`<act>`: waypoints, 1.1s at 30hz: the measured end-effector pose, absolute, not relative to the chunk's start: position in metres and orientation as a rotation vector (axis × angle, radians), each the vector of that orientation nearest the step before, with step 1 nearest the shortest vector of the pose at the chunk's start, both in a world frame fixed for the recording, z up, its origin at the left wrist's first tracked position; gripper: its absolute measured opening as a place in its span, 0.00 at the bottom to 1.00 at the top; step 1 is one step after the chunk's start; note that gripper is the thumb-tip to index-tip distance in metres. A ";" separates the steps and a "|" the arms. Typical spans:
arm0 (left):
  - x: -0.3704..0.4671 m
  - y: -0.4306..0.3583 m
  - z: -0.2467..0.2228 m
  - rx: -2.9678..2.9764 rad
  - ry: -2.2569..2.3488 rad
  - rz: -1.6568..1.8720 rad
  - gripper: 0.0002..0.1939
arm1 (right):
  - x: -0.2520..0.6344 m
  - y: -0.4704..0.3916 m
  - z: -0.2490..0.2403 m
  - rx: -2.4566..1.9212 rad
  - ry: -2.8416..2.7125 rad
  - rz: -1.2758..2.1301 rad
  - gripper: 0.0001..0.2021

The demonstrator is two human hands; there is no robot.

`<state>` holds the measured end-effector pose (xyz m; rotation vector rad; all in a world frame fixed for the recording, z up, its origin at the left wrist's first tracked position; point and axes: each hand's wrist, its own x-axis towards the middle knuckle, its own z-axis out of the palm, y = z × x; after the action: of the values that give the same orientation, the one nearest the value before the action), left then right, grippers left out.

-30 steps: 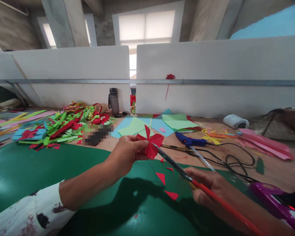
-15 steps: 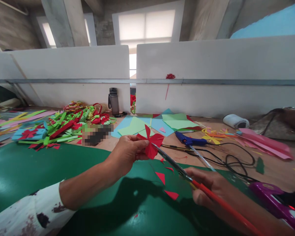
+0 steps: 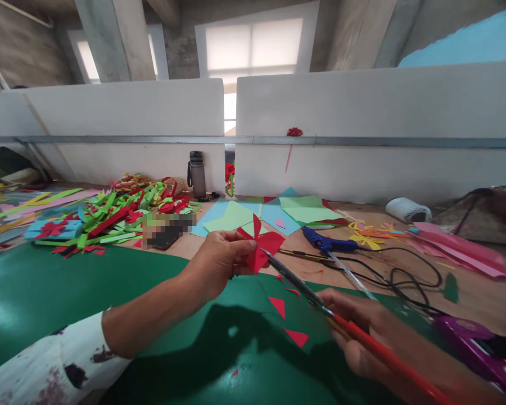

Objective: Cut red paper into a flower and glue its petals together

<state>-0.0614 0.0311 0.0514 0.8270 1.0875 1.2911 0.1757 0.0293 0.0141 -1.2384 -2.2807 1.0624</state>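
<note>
At the far left, a heap of paper strips (image 3: 113,214) lies on the worktop (image 3: 484,298), just behind the green mat (image 3: 67,292). Next comes the left hand (image 3: 213,259), which is closed on the red paper flower (image 3: 270,243), pinching its left side between thumb and fingers, so that it is held up in the air. From the right, the scissors (image 3: 295,282) reach to the flower with their tip near its middle; whether they touch the paper, I cannot tell. Below the blades lie some red scraps (image 3: 278,307), so I judge that the step in hand is the trimming of the petals. Behind the blades rests a blue glue gun (image 3: 326,243), touched by neither hand. Last, the right hand (image 3: 366,320) is clamped around the handles of the scissors, apart from the left. A further cut would call, I think, for opening the blades around a petal edge, with the left fingertips safely outside them
</note>
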 end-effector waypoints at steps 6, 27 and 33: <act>-0.067 0.033 0.058 0.853 1.078 1.253 0.03 | 0.179 0.032 0.020 -1.158 -2.399 1.064 0.10; -0.074 0.035 0.056 0.924 1.009 1.164 0.04 | 0.187 0.037 0.005 -1.170 -2.323 1.028 0.14; -0.070 0.035 0.055 0.896 1.020 1.167 0.05 | 0.184 0.033 0.010 -1.201 -2.322 1.061 0.15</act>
<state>-0.0696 0.0346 0.0554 0.8964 1.0199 1.1672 0.1835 0.0331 0.0099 -1.2013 -2.3220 1.0613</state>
